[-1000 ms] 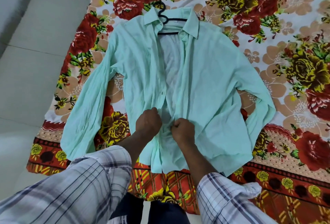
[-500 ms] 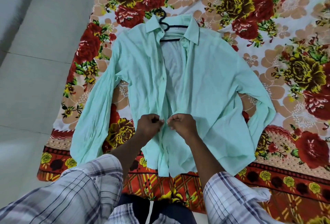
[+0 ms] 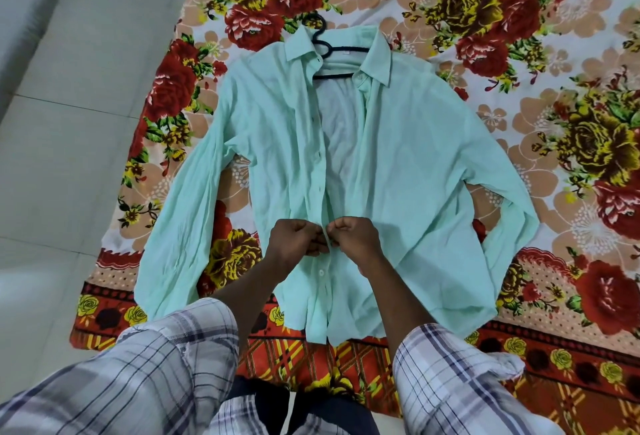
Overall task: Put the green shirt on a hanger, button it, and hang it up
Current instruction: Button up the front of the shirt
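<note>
The light green shirt [image 3: 408, 171] lies flat on its back, collar far from me, sleeves spread to both sides. A black hanger [image 3: 323, 43] sits inside the collar, its hook poking out above. The front is open from the collar down to my hands; below them one white button [image 3: 321, 272] looks fastened. My left hand [image 3: 294, 240] pinches the left front edge and my right hand [image 3: 356, 238] pinches the right front edge. The two hands meet at the placket in the lower half of the shirt.
The shirt rests on a flowered bedsheet [image 3: 519, 53] in red, yellow and beige, with a dark red patterned border [image 3: 554, 365] near me. Grey tiled floor [image 3: 69, 122] runs along the left. My plaid sleeves fill the bottom of the view.
My hands have moved slightly up the placket and closer together, now pinching both front edges at one spot. The view has shifted a little.
</note>
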